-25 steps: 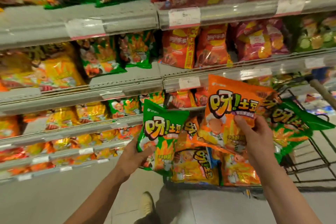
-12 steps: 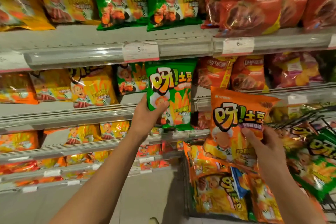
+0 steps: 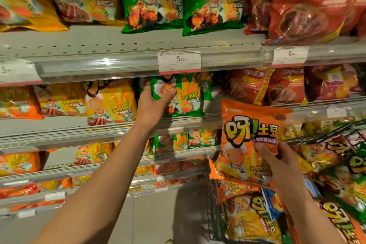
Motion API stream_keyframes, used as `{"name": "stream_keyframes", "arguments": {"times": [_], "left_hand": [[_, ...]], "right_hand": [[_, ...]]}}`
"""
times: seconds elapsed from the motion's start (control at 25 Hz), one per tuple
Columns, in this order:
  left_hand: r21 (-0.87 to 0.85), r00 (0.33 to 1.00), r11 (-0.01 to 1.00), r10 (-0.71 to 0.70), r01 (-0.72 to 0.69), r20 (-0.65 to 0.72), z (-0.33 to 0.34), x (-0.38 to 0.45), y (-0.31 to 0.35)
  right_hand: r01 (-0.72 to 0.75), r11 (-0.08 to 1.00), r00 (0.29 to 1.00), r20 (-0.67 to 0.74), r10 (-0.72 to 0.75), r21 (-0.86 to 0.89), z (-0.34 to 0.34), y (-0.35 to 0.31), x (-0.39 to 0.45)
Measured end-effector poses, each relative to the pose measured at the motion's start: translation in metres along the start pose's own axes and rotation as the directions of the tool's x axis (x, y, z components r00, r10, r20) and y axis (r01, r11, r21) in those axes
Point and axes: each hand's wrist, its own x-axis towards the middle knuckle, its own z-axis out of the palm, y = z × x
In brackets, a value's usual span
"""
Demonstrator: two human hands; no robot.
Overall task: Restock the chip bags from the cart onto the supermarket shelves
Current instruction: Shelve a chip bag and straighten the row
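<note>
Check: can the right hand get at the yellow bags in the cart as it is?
Probably not yet: the right hand grips an orange bag above the yellow bags; nothing else blocks them.

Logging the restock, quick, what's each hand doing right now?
Left hand: grips the green chip bag at the second shelf.
Right hand: holds the orange chip bag above the cart.

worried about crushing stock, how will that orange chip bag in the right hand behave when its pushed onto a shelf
The orange chip bag looks puffed and glossy, so it is probably light for its size and somewhat slippery. The right hand pinches it by one side and it stays fairly flat, which suggests air-filled stiffness, but a hard push would likely crush the contents.
</note>
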Motion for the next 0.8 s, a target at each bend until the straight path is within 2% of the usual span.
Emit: {"name": "stream_keyframes", "arguments": {"times": [0.2,0.4,0.48,0.52,0.6,0.64,0.68,0.72,0.8], "left_hand": [[-0.016,0.997,1.000,0.002,-0.003,-0.076,-0.012,0.006,-0.008],[0.116,0.993,0.992,-0.043,0.056,-0.108,-0.017,0.005,-0.021],[0.216,0.988,0.976,0.038,-0.005,-0.148,-0.013,-0.002,-0.017],[0.305,0.971,0.949,0.140,-0.076,-0.193,-0.010,-0.010,-0.014],[0.558,0.870,0.797,0.425,-0.229,-0.250,-0.002,-0.029,-0.014],[0.686,0.806,0.665,0.559,-0.296,-0.193,0.003,-0.039,-0.016],[0.780,0.771,0.521,0.632,-0.347,-0.078,0.008,-0.046,-0.020],[0.839,0.779,0.394,0.625,-0.374,0.054,0.012,-0.049,-0.026],[0.903,0.858,0.261,0.479,-0.342,0.186,0.015,-0.050,-0.036]], "right_hand": [[-0.042,0.999,0.999,0.006,0.042,0.022,0.008,0.000,0.004],[-0.087,0.996,0.996,0.008,0.087,0.037,0.005,0.006,0.010],[-0.077,0.996,0.996,0.040,0.075,0.047,0.004,0.004,0.014],[-0.067,0.996,0.996,0.063,0.064,0.050,0.004,0.003,0.016],[-0.066,0.997,0.993,0.099,0.061,0.050,0.003,-0.002,0.020],[-0.067,0.996,0.992,0.113,0.060,0.056,0.002,-0.004,0.022],[-0.063,0.996,0.990,0.132,0.054,0.063,0.001,-0.006,0.024],[-0.053,0.997,0.987,0.153,0.043,0.059,-0.001,-0.007,0.026],[-0.031,0.999,0.981,0.192,0.023,0.037,-0.004,-0.007,0.029]]}}
